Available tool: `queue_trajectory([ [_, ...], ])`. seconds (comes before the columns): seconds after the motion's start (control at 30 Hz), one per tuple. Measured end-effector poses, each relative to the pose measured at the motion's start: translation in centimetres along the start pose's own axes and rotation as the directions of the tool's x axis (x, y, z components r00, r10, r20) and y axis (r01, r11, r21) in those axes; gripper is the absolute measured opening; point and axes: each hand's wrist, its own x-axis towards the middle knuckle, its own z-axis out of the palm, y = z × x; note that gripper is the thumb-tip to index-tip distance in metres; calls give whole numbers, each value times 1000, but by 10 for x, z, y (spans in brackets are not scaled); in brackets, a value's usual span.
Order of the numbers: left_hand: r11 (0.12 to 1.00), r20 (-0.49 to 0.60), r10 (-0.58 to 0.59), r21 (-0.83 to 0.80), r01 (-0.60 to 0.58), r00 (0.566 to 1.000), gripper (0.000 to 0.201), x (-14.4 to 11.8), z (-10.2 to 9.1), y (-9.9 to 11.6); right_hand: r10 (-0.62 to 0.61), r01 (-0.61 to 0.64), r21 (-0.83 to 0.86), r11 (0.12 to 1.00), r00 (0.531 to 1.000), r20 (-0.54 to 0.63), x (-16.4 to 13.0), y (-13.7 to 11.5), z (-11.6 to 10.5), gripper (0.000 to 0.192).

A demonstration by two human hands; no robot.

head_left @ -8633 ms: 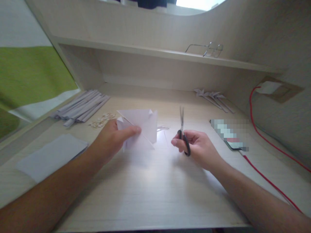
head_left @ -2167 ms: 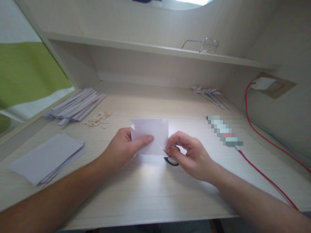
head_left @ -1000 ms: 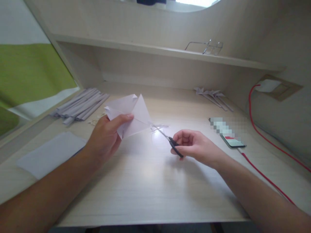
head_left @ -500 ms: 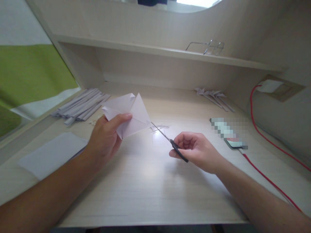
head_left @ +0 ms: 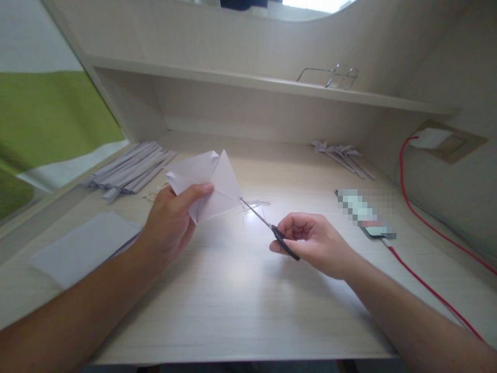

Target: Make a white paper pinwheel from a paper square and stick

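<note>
Swung leftward since the earliest frame: black-handled metal scissors (head_left: 276, 232), gripped by thumb and fingers of the right hand (head_left: 305, 235). Beyond, at their tips, above the pale wooden desk (head_left: 233, 311): one square, creased white paper sheet (head_left: 223, 191), pinched near its middle by the left hand (head_left: 173, 212); presumably light, easily torn, best held there, clear of the blades.

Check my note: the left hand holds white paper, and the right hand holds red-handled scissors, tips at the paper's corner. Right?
Not quite: the head view shows the scissors are black-handled, not red. The left hand holds the white paper, and the right hand the scissors, tips at the corner.
</note>
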Motion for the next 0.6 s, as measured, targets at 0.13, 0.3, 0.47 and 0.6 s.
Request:
queue_trajectory([
  [0.13,1000,-5,11,11,-11,1000,37,1,-2,-1,-10,10,-30,999,1000,1,1,0,0,30],
  [0.3,1000,-6,20,15,-20,1000,37,3,-4,-3,-8,9,-42,999,1000,3,1,0,0,30],
  [0.47,1000,-19,1,23,0,1000,34,3,-3,-1,-14,14,-30,999,1000,9,1,1,0,28],
  [0.6,1000,-13,13,24,-12,1000,32,3,-3,-1,-5,5,-16,1000,1000,16,2,0,0,29],
])
